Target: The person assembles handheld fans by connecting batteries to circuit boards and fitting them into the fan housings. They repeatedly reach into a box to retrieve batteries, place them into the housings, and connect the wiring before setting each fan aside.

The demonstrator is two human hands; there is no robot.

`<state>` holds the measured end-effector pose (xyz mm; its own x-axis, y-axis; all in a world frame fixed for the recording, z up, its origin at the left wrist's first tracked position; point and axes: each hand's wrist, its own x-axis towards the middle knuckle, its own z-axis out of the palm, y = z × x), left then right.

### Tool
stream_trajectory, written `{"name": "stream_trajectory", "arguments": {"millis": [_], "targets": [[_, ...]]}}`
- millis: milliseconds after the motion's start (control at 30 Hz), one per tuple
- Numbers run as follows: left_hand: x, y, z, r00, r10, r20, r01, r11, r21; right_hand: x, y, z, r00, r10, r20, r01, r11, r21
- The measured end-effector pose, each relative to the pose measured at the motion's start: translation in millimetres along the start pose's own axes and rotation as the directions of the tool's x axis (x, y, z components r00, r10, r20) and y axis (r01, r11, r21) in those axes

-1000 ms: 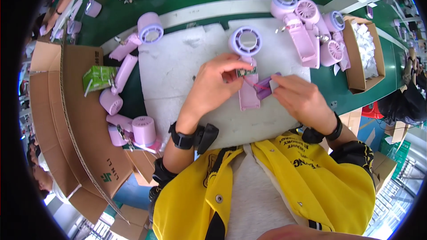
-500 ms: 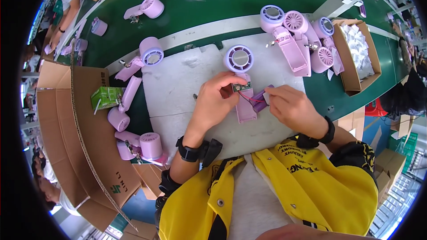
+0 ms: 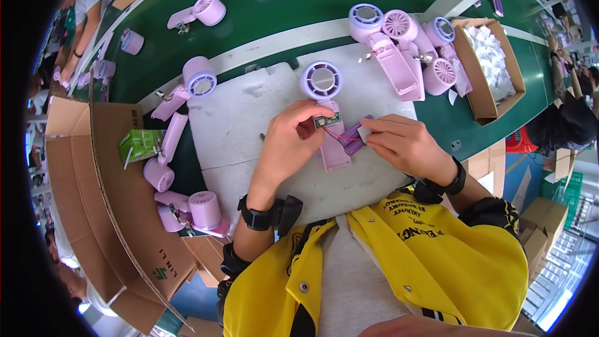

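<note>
A pink handheld fan (image 3: 322,80) with a lilac ring lies in front of me, its opened handle (image 3: 336,158) pointing toward me. My left hand (image 3: 288,141) is closed on the handle's upper end, thumb and fingers at the green circuit board (image 3: 327,120). Red and dark wires run from the board to a purple battery cell (image 3: 354,145), which lies slanted just right of the handle. My right hand (image 3: 409,145) pinches a small white pad (image 3: 364,133) against the cell. Its fingertips partly hide the pad.
White foam sheets (image 3: 234,126) cover the bench under the work. More fans (image 3: 397,24) cluster at the right, beside a carton of white pieces (image 3: 477,81). Fan parts (image 3: 204,210) and a green packet (image 3: 141,146) lie left, next to a large cardboard box (image 3: 128,206).
The whole view has shifted slightly, so things sit further left. Both hands keep nearly the same place on the fan and cell. The white pad shows more clearly now.
</note>
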<state>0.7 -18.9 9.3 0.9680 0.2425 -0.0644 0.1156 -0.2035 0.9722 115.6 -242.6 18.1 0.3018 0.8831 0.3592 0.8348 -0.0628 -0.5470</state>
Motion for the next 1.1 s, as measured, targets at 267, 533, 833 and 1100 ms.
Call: {"name": "stream_trajectory", "arguments": {"millis": [267, 533, 833, 1100], "targets": [[2.7, -0.2, -0.1, 1.000, -0.002, 0.010, 0.001, 0.998, 0.057, 0.9, -18.0, -0.4, 0.992, -0.025, 0.122, 0.055, 0.967, -0.247], [3.2, 5.6, 0.0, 0.999, 0.040, 0.028, -0.041, 0.998, 0.052, 10.8, -18.1, -1.7, 0.984, 0.070, 0.165, -0.024, 0.964, -0.264], [-0.4, -2.5, -0.4, 0.999, 0.018, 0.028, -0.018, 1.000, 0.003, 1.7, 1.2, -46.4, 0.936, 0.351, 0.025, -0.351, 0.930, 0.110], [7.4, 4.9, 3.5, 0.998, -0.042, 0.039, 0.044, 0.998, -0.037, -7.5, 18.5, -118.9, 0.634, 0.604, -0.484, -0.695, 0.718, -0.014]]}}
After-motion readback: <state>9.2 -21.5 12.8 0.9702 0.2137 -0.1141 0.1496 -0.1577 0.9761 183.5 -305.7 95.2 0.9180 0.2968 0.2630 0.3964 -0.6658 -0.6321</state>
